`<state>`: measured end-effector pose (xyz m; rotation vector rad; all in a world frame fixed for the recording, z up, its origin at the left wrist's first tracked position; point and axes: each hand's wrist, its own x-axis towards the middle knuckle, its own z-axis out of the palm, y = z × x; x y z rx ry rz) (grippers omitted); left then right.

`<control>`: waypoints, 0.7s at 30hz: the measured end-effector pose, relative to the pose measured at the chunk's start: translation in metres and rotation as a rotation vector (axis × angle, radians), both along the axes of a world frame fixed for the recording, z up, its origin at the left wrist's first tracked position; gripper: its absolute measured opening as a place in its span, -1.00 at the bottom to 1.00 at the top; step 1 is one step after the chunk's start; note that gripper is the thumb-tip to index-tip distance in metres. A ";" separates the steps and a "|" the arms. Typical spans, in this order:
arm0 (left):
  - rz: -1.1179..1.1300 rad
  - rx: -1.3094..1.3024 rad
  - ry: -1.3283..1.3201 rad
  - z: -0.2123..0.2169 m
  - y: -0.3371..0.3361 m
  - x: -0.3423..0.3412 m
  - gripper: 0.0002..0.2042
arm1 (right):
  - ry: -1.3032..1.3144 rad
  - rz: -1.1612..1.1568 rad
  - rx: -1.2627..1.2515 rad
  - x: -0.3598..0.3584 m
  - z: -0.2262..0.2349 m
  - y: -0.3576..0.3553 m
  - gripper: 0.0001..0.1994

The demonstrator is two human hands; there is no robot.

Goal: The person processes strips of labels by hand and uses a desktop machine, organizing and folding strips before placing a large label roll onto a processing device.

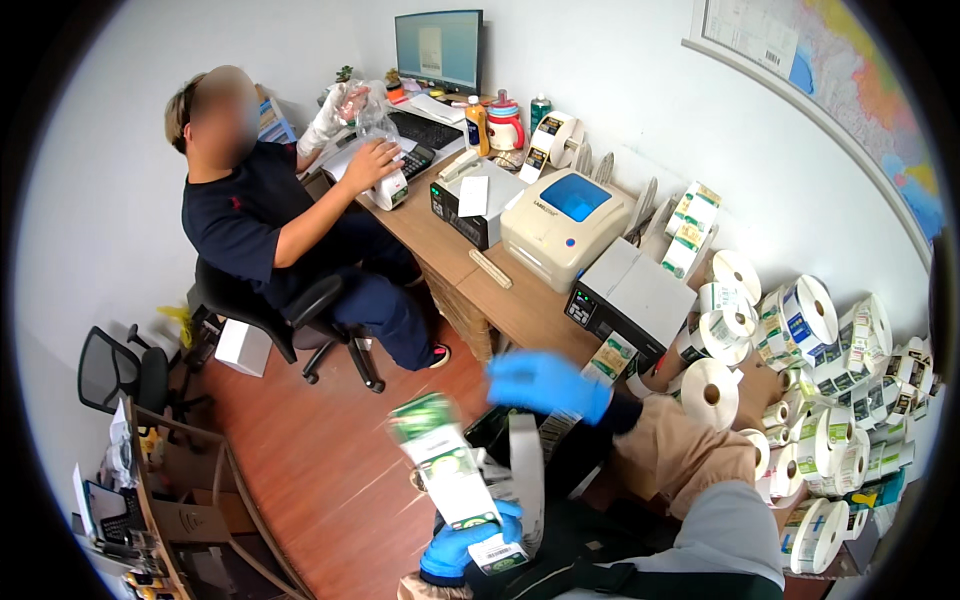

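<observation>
My left hand (462, 545), in a blue glove, is closed around a strip of green and white labels (452, 470). The strip stands up out of my grip, and its upper end is smeared by motion. Right beside it hangs a pale, curved band of label backing (526, 475); where it runs behind my hand is hidden. My right hand (548, 385), also gloved in blue, hovers above the labels near the desk edge. Motion blurs its fingers, and I see nothing held in it. Another printed label strip (608, 358) comes out of the black and grey label printer (632, 300) close by.
A beige label printer (565, 225) and a second black printer (478, 200) stand on the desk (440, 235). Many label rolls (710, 393) crowd the right side. A seated person (255, 220) handles a clear plastic bag (376, 125) at the far left, before a monitor (438, 50).
</observation>
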<state>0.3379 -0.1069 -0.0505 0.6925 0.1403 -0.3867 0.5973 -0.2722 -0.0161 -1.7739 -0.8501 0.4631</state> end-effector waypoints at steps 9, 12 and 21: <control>0.473 -0.369 0.098 -0.033 0.001 -0.069 -0.63 | -0.549 -0.936 -1.005 0.146 -0.038 -0.029 -0.28; 0.511 -0.347 0.073 -0.036 0.003 -0.082 -0.65 | -0.557 -0.994 -0.973 0.153 -0.045 -0.025 -0.29; 0.581 -0.397 0.329 -0.025 0.010 -0.110 -0.71 | -0.592 -1.023 -0.957 0.155 -0.062 -0.018 -0.28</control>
